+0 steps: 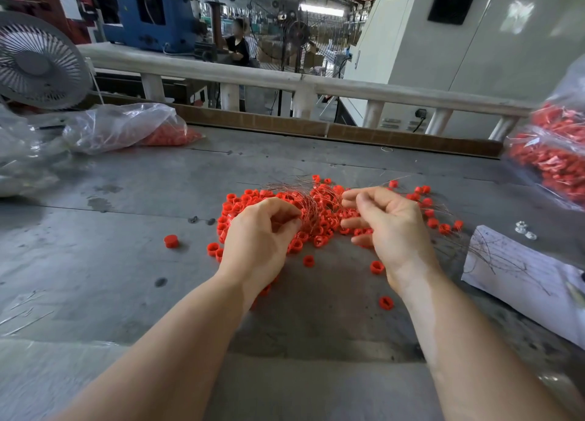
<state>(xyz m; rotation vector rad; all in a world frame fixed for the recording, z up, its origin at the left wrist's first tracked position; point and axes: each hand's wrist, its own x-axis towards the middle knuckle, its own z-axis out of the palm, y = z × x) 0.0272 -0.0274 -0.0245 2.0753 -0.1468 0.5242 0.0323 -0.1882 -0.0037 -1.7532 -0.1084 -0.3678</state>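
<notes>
Mostly round red plastic caps under thin tangled wires.

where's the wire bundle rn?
Head view, centre of the table: the wire bundle fans over the pile of red caps, pinched by the left hand, with the right hand just right of it.

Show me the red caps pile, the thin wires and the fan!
red caps pile [319,230]: head view, middle of the heap.
thin wires [294,191]: head view, top of the curved bunch.
fan [33,63]: head view, grey centre hub.
</notes>
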